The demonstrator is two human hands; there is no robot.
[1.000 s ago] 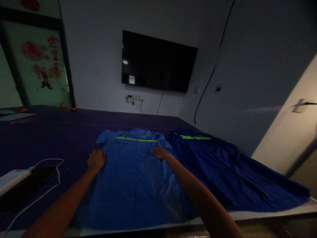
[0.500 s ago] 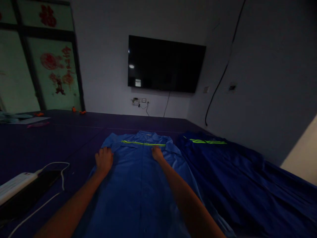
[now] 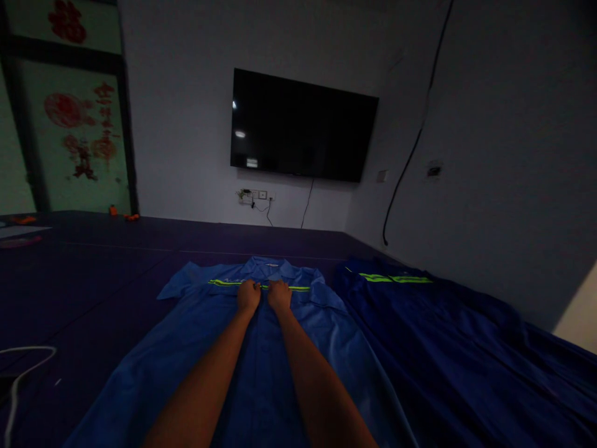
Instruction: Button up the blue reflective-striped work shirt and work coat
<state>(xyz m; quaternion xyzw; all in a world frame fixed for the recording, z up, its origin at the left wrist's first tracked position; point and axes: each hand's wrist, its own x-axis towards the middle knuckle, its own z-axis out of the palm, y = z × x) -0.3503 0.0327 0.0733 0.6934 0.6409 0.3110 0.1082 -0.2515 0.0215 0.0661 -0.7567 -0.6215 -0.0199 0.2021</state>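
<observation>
A light blue work shirt with a yellow-green reflective stripe lies flat, front up, on the dark purple table. My left hand and my right hand rest side by side on the middle of its chest, just below the collar. Both have their fingers curled down onto the button placket, pinching the cloth. A darker blue garment with the same kind of stripe is spread out to the right of the shirt.
A black television hangs on the far wall above a socket with cables. A white cable loops at the left edge of the table. Small orange items sit at the far left, by a window with red paper cuttings.
My hands have moved from the shirt's two sides inward and up to meet at the centre of the chest. The view has shifted, and the power strip at the left is out of sight.
</observation>
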